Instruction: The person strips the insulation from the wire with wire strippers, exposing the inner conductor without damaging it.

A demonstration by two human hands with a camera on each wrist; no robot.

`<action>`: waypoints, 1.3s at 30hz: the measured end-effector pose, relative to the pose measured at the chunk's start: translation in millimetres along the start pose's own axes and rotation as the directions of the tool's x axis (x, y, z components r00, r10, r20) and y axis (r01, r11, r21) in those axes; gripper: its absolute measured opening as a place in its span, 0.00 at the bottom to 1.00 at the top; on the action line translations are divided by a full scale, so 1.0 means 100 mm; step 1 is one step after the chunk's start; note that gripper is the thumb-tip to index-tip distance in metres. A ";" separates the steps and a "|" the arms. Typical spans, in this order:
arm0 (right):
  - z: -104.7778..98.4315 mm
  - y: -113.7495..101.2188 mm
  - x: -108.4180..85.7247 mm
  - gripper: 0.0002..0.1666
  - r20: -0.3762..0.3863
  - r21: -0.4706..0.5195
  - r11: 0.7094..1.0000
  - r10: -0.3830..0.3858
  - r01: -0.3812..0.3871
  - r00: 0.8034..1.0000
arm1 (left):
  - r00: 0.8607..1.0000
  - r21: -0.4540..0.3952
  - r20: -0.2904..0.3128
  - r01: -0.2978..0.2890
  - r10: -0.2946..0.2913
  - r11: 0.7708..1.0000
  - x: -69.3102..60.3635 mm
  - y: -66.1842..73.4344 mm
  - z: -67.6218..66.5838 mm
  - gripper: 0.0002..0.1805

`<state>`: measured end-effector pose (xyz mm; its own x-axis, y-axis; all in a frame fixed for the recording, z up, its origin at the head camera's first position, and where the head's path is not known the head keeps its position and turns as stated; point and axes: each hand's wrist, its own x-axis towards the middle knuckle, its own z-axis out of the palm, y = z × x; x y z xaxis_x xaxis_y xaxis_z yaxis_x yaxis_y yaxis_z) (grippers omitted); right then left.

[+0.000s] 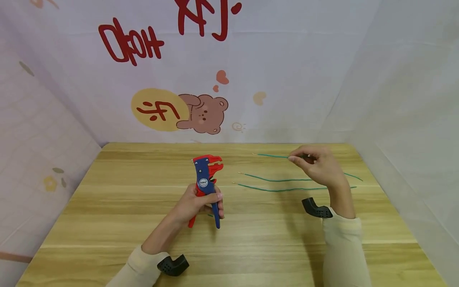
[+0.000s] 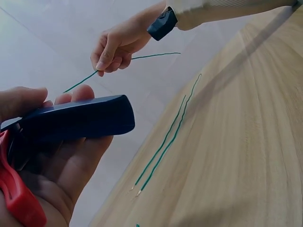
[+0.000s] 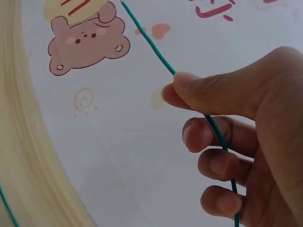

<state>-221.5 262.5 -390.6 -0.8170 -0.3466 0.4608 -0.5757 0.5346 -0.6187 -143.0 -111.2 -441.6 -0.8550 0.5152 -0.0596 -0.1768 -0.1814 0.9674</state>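
Note:
My left hand (image 1: 201,203) grips a red and blue wire stripper (image 1: 203,175) by its handles, its head pointing away from me and its jaws apart. In the left wrist view the blue handle (image 2: 80,118) lies across the fingers. Off to the right, my right hand (image 1: 320,165) pinches a green wire (image 1: 270,155) between thumb and forefinger. Its bared copper end points left toward the stripper, apart from it. The right wrist view shows the same wire (image 3: 154,47) running down past the curled fingers.
Two more green wires (image 1: 287,180) with bared left ends lie side by side on the wooden table (image 1: 118,191), below the right hand. A short green piece (image 1: 210,215) shows by the stripper's handles. A white printed cloth (image 1: 287,79) stands behind the table.

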 end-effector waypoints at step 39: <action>0.50 0.64 -0.06 0.11 0.145 -0.182 0.970 0.186 -0.159 0.972 | 0.908 -0.002 -0.313 0.293 -0.278 0.956 -0.05 -0.14 -0.85 0.22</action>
<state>-255.2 259.9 -464.6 -0.9057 -0.3495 0.2401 -0.4234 0.7141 -0.5575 -177.4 -182.2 -475.8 -0.8799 0.2557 -0.4004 -0.4199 -0.0241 0.9073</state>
